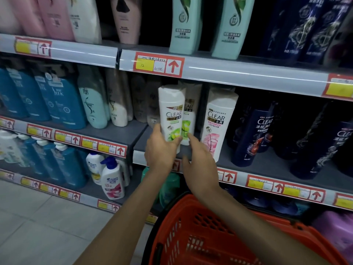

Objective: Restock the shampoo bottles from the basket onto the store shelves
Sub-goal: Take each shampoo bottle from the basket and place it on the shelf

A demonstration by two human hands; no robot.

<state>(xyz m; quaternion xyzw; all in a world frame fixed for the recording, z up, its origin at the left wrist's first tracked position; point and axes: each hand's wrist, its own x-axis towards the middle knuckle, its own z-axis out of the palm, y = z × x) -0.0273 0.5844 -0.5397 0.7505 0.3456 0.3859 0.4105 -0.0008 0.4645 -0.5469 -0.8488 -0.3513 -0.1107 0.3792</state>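
My left hand (160, 150) grips the lower part of a white Clear shampoo bottle with a green label (172, 113), held upright at the front of the grey middle shelf (267, 159). Right behind it stands a second, matching green-label bottle (189, 121). My right hand (198, 159) hovers just right of the held bottle with fingers relaxed; its fingertips reach toward the rear bottle's base, and whether they touch it I cannot tell. A white Clear bottle with a pink label (219, 121) stands to the right. The red basket (191, 236) sits below my forearms; its contents are hidden.
Dark blue Clear bottles (254, 134) fill the shelf's right side. Teal and beige bottles (91, 104) line the left section. Mint bottles (185, 25) stand on the shelf above, pump bottles (110, 178) below. Tiled floor (38, 226) lies at lower left.
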